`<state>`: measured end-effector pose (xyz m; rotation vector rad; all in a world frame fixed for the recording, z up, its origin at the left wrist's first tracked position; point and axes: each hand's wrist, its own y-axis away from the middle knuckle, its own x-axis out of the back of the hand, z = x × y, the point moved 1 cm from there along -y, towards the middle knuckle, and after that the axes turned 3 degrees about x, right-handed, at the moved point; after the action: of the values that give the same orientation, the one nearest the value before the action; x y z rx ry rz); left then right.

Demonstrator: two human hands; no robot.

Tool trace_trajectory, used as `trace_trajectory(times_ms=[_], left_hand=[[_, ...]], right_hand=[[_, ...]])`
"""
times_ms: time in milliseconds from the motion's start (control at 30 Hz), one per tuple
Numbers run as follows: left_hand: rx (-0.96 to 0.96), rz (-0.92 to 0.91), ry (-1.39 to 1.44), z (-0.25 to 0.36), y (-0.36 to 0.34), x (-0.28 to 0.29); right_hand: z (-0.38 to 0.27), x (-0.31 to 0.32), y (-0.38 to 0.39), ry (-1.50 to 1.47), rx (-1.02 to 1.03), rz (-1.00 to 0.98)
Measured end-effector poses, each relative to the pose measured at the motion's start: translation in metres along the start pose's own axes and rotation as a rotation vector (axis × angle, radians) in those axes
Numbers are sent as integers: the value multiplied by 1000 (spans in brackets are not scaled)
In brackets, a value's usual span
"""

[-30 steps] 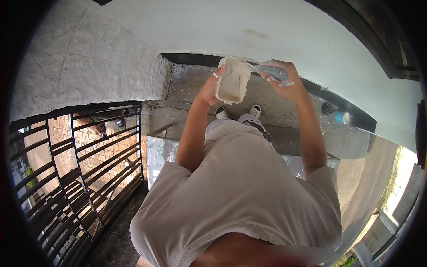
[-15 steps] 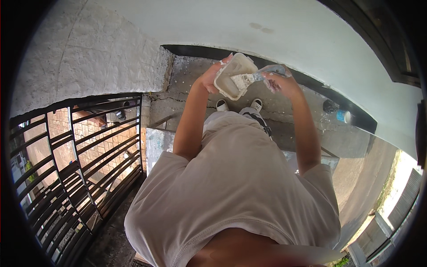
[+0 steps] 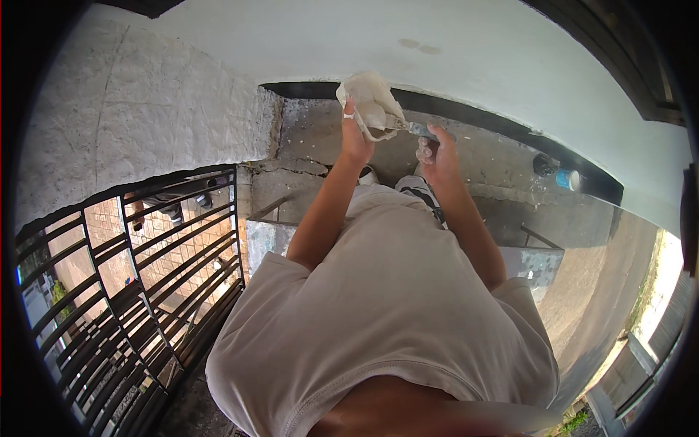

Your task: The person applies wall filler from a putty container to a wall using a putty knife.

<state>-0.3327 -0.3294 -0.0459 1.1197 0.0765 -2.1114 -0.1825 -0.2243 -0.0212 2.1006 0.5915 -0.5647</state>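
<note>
Gripping a scraper (image 3: 421,130), right fingers (image 3: 441,136) curl partway; left fingers (image 3: 350,111) hold a tub (image 3: 362,84).

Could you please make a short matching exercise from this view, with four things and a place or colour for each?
1. tub
2. scraper
3. cup
4. railing

A. black bars, at the picture's left
B. in the right hand
C. blue and white, at the picture's right
D. in the left hand

Pairs: 1-D, 2-B, 3-C, 4-A
</note>
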Motion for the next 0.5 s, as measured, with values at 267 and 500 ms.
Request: trace_trajectory(times_ms=[267,500], left_hand=[[-99,-16,130,-2,2,-10],[-80,-25,203,4,1,-5]], right_hand=[[-22,-29,39,807,543,-228],[-38,-31,48,1659,1050,-672]])
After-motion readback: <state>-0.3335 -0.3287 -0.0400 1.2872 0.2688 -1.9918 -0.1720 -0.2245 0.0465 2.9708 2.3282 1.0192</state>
